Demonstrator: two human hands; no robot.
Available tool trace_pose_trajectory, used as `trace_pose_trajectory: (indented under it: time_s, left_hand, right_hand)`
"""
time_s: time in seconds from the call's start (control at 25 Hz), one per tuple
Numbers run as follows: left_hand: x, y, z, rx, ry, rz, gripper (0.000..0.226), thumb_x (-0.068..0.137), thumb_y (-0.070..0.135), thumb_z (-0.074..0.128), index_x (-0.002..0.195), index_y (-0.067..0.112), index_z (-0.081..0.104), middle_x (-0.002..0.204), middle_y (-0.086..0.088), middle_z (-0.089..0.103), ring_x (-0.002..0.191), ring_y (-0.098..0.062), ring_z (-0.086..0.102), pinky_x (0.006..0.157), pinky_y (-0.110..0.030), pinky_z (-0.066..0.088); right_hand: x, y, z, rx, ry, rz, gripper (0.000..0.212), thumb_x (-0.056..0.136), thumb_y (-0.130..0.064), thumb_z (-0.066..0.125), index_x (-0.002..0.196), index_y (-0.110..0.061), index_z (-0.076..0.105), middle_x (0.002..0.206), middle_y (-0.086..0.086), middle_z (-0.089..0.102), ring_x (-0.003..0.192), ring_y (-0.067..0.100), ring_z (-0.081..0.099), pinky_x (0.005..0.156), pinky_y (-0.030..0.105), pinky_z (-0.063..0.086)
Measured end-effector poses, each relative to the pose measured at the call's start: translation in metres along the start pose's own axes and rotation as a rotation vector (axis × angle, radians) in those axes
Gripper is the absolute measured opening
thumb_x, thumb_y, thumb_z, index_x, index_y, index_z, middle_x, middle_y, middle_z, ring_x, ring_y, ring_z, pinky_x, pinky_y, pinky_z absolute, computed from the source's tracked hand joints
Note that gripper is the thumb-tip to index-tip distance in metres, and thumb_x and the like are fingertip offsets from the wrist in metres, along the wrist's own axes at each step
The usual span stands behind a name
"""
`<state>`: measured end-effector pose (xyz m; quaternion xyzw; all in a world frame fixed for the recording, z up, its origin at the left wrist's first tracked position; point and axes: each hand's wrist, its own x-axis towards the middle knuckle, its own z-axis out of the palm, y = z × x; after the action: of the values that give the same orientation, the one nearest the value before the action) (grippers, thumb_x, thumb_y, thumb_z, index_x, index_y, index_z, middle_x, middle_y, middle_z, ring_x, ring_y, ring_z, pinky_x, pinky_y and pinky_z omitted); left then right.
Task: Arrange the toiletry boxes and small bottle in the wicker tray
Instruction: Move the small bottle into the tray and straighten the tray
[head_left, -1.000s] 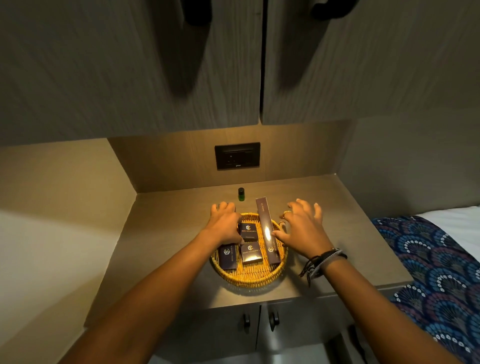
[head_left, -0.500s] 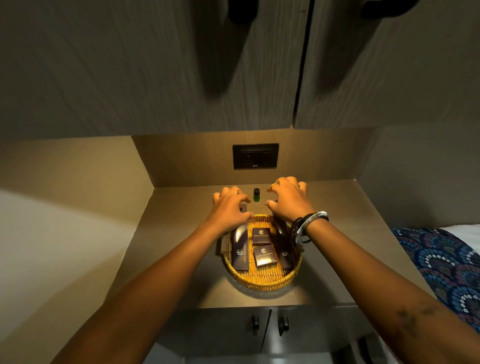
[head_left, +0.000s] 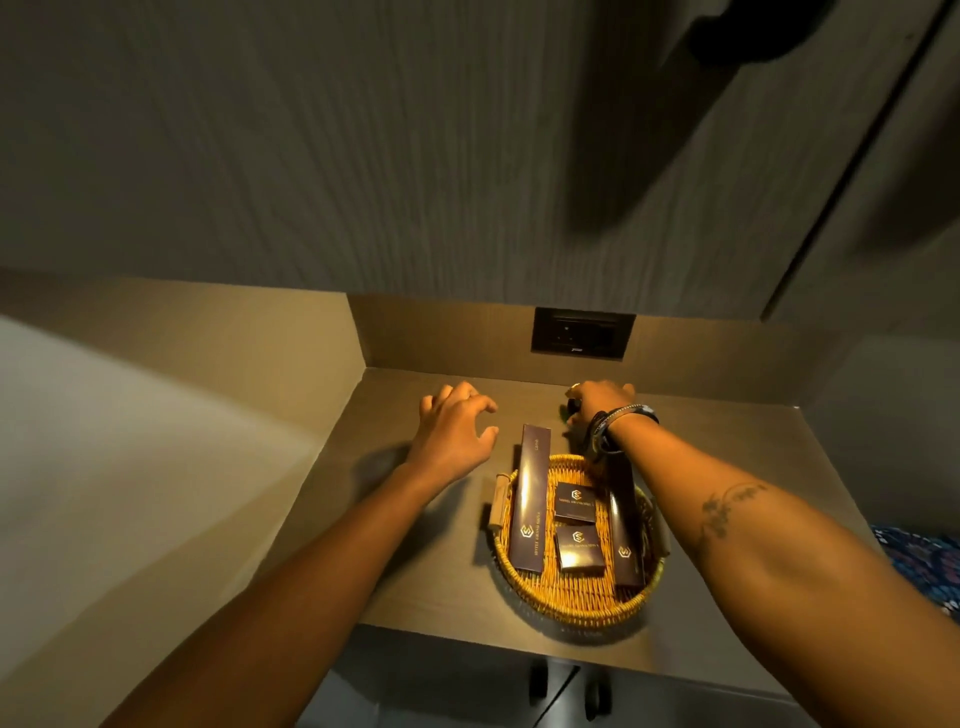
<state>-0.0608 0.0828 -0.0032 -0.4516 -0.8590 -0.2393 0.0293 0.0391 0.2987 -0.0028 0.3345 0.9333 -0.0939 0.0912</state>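
A round wicker tray (head_left: 571, 597) sits on the counter near its front edge. It holds a long dark box (head_left: 530, 499) on the left that sticks out over the far rim. Two small square boxes (head_left: 575, 501) (head_left: 579, 552) lie in the middle. Another long box (head_left: 624, 535) lies on the right, partly under my right wrist. Behind the tray, my right hand (head_left: 600, 402) curls its fingers around the small dark bottle (head_left: 571, 409), which is mostly hidden. My left hand (head_left: 457, 431) hovers open over the counter, left of the tray's far side.
A black socket panel (head_left: 582, 335) is on the back wall. Upper cabinet doors hang low overhead. Lower cabinet doors with dark handles (head_left: 537, 680) are below the counter. A patterned bed cover (head_left: 924, 561) is at the right. A side wall closes the left.
My right hand reached past the tray's far rim and closed around the bottle. My left hand came off the tray and moved left. The view shifted, so the tray sits further right.
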Motion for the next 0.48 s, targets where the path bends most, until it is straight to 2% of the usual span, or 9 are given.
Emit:
trace_pose_trajectory:
  time_s: [0.16, 0.28, 0.4, 0.48]
  left_hand:
    - [-0.001, 0.003, -0.001, 0.004, -0.036, 0.008, 0.034, 0.087, 0.031, 0.067, 0.121, 0.024, 0.063, 0.123, 0.000, 0.055, 0.118, -0.020, 0.045, 0.095, -0.037, 0.029]
    - [-0.006, 0.006, 0.001, 0.003, -0.049, 0.029, 0.033, 0.088, 0.033, 0.066, 0.120, 0.023, 0.063, 0.122, 0.000, 0.056, 0.117, -0.020, 0.046, 0.096, -0.037, 0.029]
    - [-0.004, 0.002, 0.004, 0.017, -0.038, 0.032, 0.033, 0.088, 0.037, 0.065, 0.118, 0.023, 0.064, 0.121, 0.001, 0.056, 0.117, -0.019, 0.045, 0.096, -0.037, 0.029]
    - [-0.003, 0.002, 0.008, 0.024, -0.041, 0.026, 0.033, 0.089, 0.040, 0.064, 0.118, 0.024, 0.064, 0.120, 0.001, 0.056, 0.117, -0.019, 0.045, 0.096, -0.038, 0.029]
  right_hand:
    - [0.007, -0.004, 0.010, -0.020, 0.059, -0.020, 0.020, 0.089, -0.029, 0.067, 0.104, -0.018, 0.069, 0.101, 0.009, 0.067, 0.106, 0.031, 0.060, 0.092, 0.041, 0.041]
    - [0.001, -0.009, 0.002, -0.013, 0.068, -0.035, 0.022, 0.093, -0.027, 0.060, 0.105, -0.011, 0.070, 0.106, 0.014, 0.068, 0.099, 0.032, 0.063, 0.089, 0.042, 0.052]
    - [-0.014, -0.018, -0.013, 0.057, 0.100, -0.101, 0.020, 0.084, -0.025, 0.070, 0.101, -0.014, 0.072, 0.103, 0.013, 0.069, 0.095, 0.031, 0.065, 0.082, 0.042, 0.056]
    - [-0.031, -0.022, -0.018, 0.044, 0.061, -0.155, 0.022, 0.078, -0.024, 0.074, 0.098, -0.015, 0.072, 0.098, 0.009, 0.069, 0.089, 0.028, 0.066, 0.076, 0.040, 0.057]
